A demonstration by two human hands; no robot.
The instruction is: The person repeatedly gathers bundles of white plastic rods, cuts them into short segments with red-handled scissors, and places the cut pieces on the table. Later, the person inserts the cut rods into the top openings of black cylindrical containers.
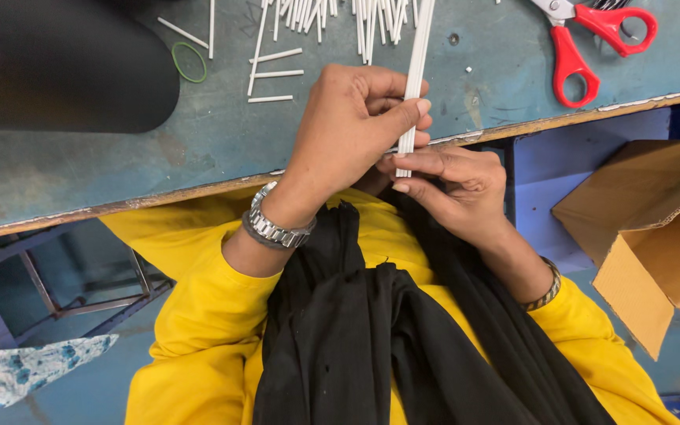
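left hand (348,126): over the worktop edge, grip pinching the white strip between thumb and fingers; metal watch (275,224) on the wrist
right hand (454,189): just below the left hand, in front of the body; grip pressed onto the low end of the strip, thumb and forefinger closed on it; beaded bracelet (546,290) on the wrist
white strip (415,75): long, thin, nearly upright in view, running from both hands up over the worktop to the top edge of the picture
worktop (222,149): blue-green, scuffed, worn front edge
cut white sticks (320,20): many short pieces, scattered and bunched at the top of the worktop, a few loose ones (275,75) near the left hand
scissors (592,35): red handles, top right on the worktop, well apart from the hands
rubber band (189,61): green loop, lying flat beside the black roll
black roll (72,67): big dark cylinder, top left on the worktop
cardboard box (655,236): open, brown, off the worktop on the right
clothes: yellow sleeves (198,307), black scarf (371,338) hanging down the front
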